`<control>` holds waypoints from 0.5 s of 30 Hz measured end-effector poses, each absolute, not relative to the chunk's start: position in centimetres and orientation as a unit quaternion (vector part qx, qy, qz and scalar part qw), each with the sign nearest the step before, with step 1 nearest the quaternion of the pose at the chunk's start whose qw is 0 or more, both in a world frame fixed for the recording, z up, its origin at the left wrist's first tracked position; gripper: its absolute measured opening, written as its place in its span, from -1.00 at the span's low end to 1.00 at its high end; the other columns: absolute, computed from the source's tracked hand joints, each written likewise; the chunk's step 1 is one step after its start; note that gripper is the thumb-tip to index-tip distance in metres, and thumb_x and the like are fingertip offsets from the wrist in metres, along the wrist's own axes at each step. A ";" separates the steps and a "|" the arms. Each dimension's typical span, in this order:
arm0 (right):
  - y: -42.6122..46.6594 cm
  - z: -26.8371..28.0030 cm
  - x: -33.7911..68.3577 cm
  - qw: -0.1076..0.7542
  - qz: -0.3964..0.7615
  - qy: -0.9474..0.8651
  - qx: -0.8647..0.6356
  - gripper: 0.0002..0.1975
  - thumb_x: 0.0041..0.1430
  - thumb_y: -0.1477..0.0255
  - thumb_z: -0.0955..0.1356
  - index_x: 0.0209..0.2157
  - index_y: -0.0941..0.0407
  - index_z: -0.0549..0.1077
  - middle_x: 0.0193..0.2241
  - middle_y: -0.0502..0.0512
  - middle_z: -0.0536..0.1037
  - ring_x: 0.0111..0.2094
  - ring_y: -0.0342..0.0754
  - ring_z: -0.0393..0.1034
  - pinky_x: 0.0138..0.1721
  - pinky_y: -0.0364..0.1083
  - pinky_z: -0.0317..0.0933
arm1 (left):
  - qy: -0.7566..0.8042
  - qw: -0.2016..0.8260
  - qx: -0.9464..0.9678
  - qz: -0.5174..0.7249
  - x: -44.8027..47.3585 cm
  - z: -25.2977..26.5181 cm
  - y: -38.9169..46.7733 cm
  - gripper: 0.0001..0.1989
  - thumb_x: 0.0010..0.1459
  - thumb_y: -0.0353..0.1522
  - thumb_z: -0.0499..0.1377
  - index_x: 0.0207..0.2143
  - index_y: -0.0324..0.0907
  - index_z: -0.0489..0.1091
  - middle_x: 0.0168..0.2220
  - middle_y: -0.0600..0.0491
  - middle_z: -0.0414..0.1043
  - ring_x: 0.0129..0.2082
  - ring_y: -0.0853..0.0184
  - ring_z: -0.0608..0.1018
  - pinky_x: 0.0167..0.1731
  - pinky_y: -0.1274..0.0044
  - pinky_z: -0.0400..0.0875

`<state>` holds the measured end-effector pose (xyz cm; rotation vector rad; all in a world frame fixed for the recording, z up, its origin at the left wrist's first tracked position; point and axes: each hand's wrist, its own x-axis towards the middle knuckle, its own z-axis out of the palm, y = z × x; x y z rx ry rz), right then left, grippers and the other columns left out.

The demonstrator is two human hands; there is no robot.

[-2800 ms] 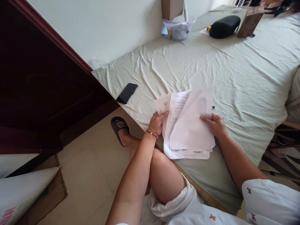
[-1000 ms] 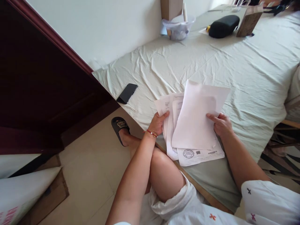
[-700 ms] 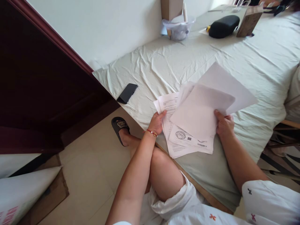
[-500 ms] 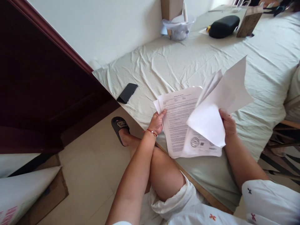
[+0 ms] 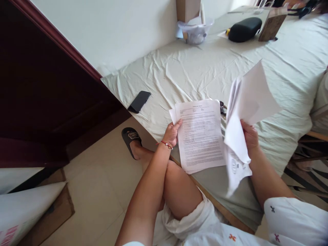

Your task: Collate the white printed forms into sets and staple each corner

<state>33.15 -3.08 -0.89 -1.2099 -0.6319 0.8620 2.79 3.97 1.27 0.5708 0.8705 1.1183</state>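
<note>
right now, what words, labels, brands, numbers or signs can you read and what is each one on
I can read none with certainty:
Printed page in the left hand: heading and dense lines, too small and blurred.
Bundled sheets in the right hand: round stamp-like mark low down, blurred.
Dark slipper: pale emblem, too small.
White item at lower left: pink lettering, cut off and unclear.

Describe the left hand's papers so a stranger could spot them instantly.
Find the pale cloth, then the knee at its near edge. Beyond it, the left hand grips the papers. They look fairly flat, densely printed on top, unlike the curled bundle in the right hand.
</note>
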 end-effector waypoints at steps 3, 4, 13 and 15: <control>-2.8 -0.8 32.5 0.717 0.396 -0.239 -0.521 -0.63 -0.06 0.29 0.58 -0.21 0.12 0.56 -0.22 0.10 0.69 -0.16 0.06 0.61 -0.07 -0.05 0.52 | 0.394 0.728 0.262 0.496 2.6 1.3 3.9 -0.55 -0.31 -0.31 0.52 -0.29 -0.26 0.58 -0.25 -0.14 0.69 0.08 -0.04 0.63 0.19 0.20 0.46; -2.7 -0.8 32.4 0.718 0.397 -0.238 -0.520 -0.63 -0.08 0.30 0.59 -0.22 0.11 0.56 -0.21 0.10 0.70 -0.18 0.07 0.62 -0.09 -0.04 0.53 | 0.396 0.731 0.265 0.488 2.6 1.3 3.9 -0.55 -0.34 -0.32 0.52 -0.30 -0.26 0.58 -0.27 -0.13 0.69 0.05 -0.05 0.64 0.17 0.19 0.47; -2.6 -1.7 31.5 0.652 0.461 -0.315 -0.513 -0.65 -0.10 0.25 0.63 -0.29 0.06 0.59 -0.29 0.08 0.69 -0.24 0.09 0.64 -0.18 0.01 0.56 | 0.390 0.736 0.311 0.459 2.8 1.5 3.3 -0.40 -0.45 -0.31 0.61 -0.24 -0.24 0.60 -0.24 -0.09 0.69 -0.02 0.00 0.66 0.14 0.19 0.47; -2.6 -1.7 31.5 0.639 0.483 -0.323 -0.504 -0.64 -0.09 0.24 0.63 -0.27 0.07 0.59 -0.28 0.10 0.69 -0.24 0.08 0.64 -0.16 0.01 0.56 | 0.393 0.736 0.312 0.454 2.7 1.5 3.2 -0.39 -0.46 -0.31 0.61 -0.25 -0.24 0.59 -0.27 -0.06 0.69 -0.03 0.00 0.67 0.11 0.19 0.48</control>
